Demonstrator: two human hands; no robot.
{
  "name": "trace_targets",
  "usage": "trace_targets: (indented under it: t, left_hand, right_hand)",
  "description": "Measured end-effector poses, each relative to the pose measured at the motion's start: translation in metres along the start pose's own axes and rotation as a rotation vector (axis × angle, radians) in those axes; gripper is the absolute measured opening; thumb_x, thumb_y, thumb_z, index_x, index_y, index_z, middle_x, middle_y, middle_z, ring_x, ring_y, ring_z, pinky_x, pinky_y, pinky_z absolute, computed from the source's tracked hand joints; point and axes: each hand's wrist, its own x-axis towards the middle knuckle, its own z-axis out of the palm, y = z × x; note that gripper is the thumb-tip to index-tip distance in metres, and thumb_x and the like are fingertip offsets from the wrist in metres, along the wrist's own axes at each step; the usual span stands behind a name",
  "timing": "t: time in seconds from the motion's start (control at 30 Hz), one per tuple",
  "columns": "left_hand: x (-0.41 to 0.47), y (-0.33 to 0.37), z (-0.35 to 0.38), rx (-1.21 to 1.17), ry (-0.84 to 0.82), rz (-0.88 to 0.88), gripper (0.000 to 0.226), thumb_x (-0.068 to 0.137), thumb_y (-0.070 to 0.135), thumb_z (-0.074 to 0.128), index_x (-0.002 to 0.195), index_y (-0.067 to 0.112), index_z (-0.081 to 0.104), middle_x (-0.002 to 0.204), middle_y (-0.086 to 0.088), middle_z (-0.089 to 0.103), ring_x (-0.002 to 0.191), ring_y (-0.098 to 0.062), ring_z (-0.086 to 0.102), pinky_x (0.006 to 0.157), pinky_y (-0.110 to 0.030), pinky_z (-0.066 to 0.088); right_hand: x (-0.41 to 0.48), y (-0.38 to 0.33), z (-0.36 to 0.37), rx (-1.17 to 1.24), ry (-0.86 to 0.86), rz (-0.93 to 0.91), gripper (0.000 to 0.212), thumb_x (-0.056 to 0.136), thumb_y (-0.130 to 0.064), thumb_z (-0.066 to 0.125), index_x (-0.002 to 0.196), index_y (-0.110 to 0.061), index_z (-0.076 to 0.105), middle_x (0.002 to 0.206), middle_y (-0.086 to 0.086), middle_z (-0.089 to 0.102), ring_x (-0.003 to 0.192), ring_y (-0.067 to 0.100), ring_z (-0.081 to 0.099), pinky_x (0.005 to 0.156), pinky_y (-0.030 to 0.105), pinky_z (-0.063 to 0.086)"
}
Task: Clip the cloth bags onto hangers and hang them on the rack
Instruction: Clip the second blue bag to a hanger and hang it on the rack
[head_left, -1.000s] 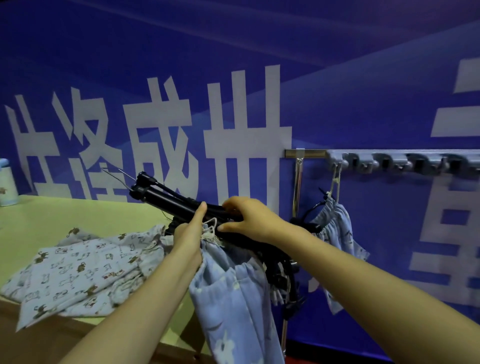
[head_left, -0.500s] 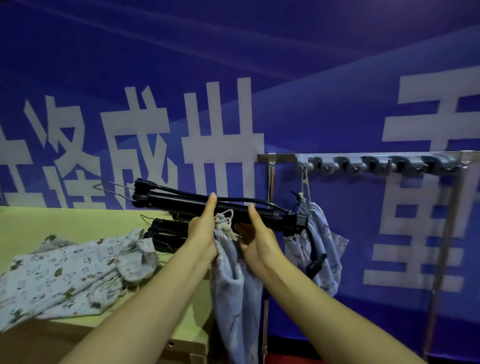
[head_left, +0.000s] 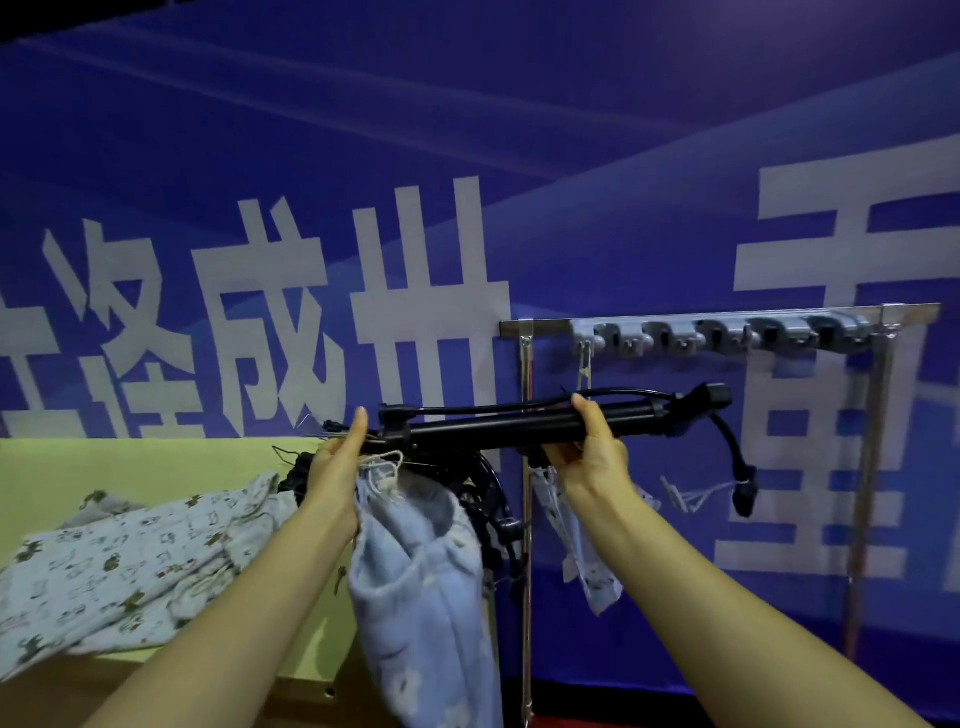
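Observation:
Both hands hold a long black clip hanger (head_left: 519, 426) level, in front of the rack. My left hand (head_left: 340, 467) grips its left end together with the drawstring top of a pale blue cloth bag (head_left: 426, 587), which hangs down from there. My right hand (head_left: 589, 452) grips the bar further right. One black clip (head_left: 743, 499) dangles from the hanger's right end. The steel rack rail (head_left: 540, 327) carries a row of grey hooks (head_left: 717, 335). A patterned bag (head_left: 592, 561) hangs from the leftmost hook, partly behind my right arm.
A yellow-green table (head_left: 130, 467) at left holds a heap of printed cloth bags (head_left: 119, 566) and more black hangers (head_left: 478, 493) at its right end. The rack's steel posts (head_left: 525, 519) stand beside the table. A blue banner wall is behind.
My right hand slid right along the hanger bar and the hanger shifted right toward the rack. The view turned right, so the rack's far post now shows.

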Motion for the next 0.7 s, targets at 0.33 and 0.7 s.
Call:
trace_targets:
  t: [0.33,0.7]
  left_hand:
    - [-0.026,0.007,0.023,0.533,-0.323,0.346,0.049,0.096,0.045,0.038,0.133,0.018,0.054,0.141,-0.002,0.051,0.135,-0.019,0.042,0.104,-0.027,0.031]
    - [-0.029,0.007,0.059,0.317,-0.117,0.098,0.049,0.088,0.049,0.053,0.105,0.004,0.063,0.084,-0.005,0.058,0.076,-0.016,0.052,0.069,-0.03,0.045]
  right_hand:
    - [0.0,-0.029,-0.008,-0.186,0.09,-0.147,0.028,0.084,-0.02,0.07,0.098,-0.004,0.052,0.079,0.009,0.06,0.068,0.021,0.061,0.053,0.03,0.052]
    - [-0.008,-0.079,-0.027,-0.083,0.18,-0.274,0.026,0.083,-0.021,0.07,0.084,-0.016,0.045,0.09,0.008,0.058,0.078,0.022,0.062,0.079,0.041,0.056]
